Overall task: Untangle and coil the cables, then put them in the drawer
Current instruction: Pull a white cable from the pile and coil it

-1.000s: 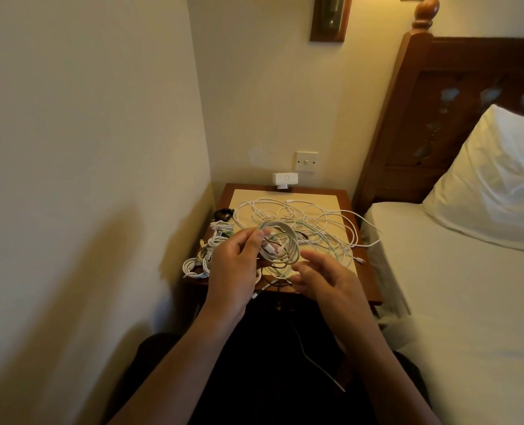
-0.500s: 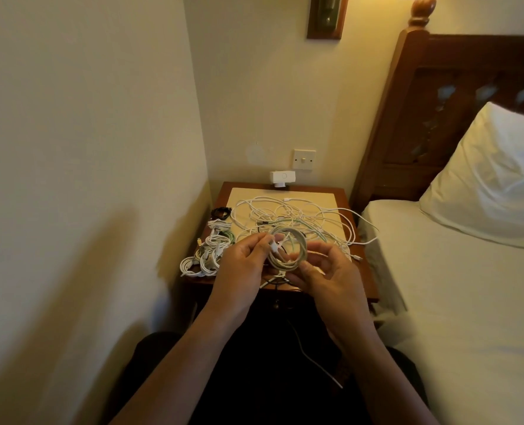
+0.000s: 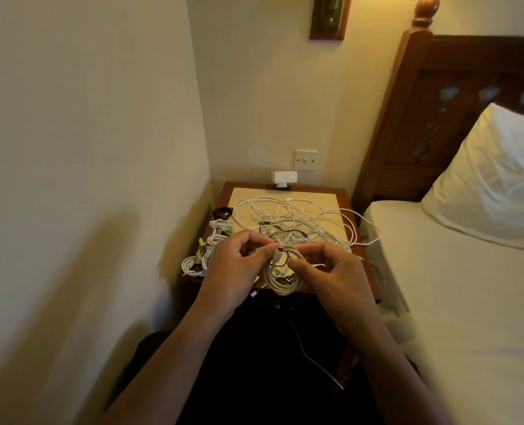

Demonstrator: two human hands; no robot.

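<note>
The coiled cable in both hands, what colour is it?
The coiled cable is white, shown in the head view.

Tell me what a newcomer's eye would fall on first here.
Both hands meet at centre frame: the left hand and right hand pinch a coiled white cable between them, above the near edge of the bedside table. Behind it, a loose tangle of cables sprawls over the tabletop, with smaller coiled bundles along its left edge. At right, a white pillow lies on the bed.
</note>
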